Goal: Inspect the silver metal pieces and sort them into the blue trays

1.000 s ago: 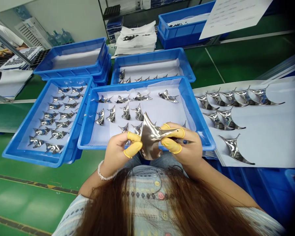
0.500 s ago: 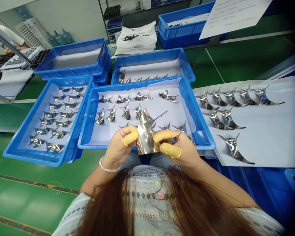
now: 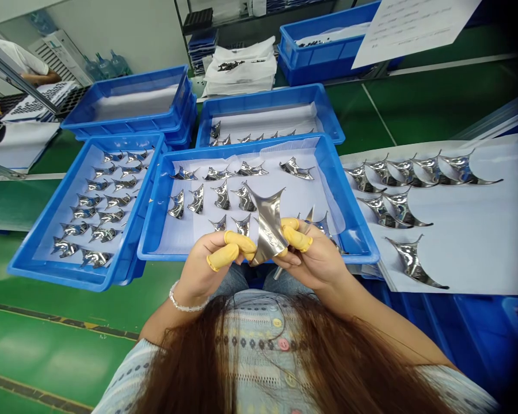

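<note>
Between my two hands is a shiny curved metal piece [image 3: 269, 221] with pointed corners, raised above the front blue tray. My left hand [image 3: 218, 253], in yellow finger cots, is closed on its lower left edge. My right hand [image 3: 313, 247], also in yellow finger cots, pinches its right edge. A slim tool [image 3: 278, 272] also lies in my right hand; its pointed tip seems to show above the fingers, and its kind cannot be made out. Similar metal pieces [image 3: 222, 195] lie in rows on white paper in the front blue tray [image 3: 149, 230].
A left blue tray [image 3: 30, 259] holds rows of similar pieces. More metal pieces [image 3: 410, 261] rest on white sheeting at right. Behind stand another blue tray [image 3: 263, 99] and stacked trays [image 3: 129, 123]. A paper sheet [image 3: 414, 34] hangs upper right. Another person's arm [image 3: 41, 76] shows far left.
The metal piece has turned in my hands and shifted slightly right, its wide side now tilted. My fingers have changed their hold. The other person's arms at far left have moved.
</note>
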Tool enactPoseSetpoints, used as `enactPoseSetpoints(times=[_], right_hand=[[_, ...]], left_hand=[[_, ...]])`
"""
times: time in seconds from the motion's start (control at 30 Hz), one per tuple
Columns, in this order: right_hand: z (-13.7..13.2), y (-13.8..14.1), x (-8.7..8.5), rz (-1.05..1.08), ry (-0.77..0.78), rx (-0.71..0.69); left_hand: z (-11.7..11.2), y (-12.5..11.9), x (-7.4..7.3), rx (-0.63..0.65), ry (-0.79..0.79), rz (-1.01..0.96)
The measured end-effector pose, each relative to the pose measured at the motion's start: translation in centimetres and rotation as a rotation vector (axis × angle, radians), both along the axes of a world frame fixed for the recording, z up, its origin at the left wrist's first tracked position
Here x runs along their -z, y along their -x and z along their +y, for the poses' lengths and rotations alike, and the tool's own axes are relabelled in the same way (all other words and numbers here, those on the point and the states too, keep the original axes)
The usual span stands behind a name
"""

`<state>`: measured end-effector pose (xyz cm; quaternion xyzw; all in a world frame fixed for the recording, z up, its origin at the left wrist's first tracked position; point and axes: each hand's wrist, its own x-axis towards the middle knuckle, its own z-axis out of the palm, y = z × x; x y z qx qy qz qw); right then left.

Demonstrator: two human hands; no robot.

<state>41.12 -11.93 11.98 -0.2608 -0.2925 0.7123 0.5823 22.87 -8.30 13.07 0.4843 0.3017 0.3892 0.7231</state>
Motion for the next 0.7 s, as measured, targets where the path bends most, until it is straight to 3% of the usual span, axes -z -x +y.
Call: enactPoseSetpoints(times=[0.23,0.47,0.7], right_hand=[[0.1,0.3,0.3,-0.021,0.001,0.016],[-0.3,-0.2,0.6,-0.347,-0.154,0.210],[-0.4,-0.7,-0.1,-0.688,-0.380,0.316]], left_hand=[[0.2,0.0,0.0,0.003,-0.037,-0.049],[0.3,0.6,1.0,-0.124,-0.280,0.078],[0.2,0.9,0.3,-0.159,-0.380,0.284]])
